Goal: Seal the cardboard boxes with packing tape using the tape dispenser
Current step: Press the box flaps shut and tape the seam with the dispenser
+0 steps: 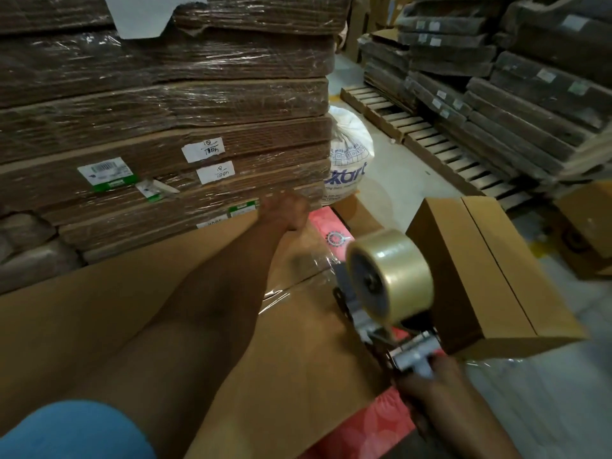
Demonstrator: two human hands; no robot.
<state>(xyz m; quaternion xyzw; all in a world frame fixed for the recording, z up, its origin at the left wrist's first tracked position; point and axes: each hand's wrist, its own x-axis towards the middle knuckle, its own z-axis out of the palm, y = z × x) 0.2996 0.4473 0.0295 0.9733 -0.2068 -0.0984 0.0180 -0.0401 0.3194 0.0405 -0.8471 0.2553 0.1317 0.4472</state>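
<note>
A large flat cardboard box (99, 309) lies in front of me over a red patterned surface. My left hand (286, 208) reaches across to its far edge with fingers curled over that edge, where a strip of clear tape (298, 279) runs along the seam. My right hand (430, 382) grips the handle of a tape dispenser (381, 313) carrying a roll of clear tape (394, 276), held above the box's right side.
A tall shrink-wrapped stack of flat cartons (165, 127) stands just behind the box. A closed brown box (490, 270) sits to the right, a white sack (351, 157) beyond. Pallets (440, 144) and more carton stacks (530, 94) line the right wall.
</note>
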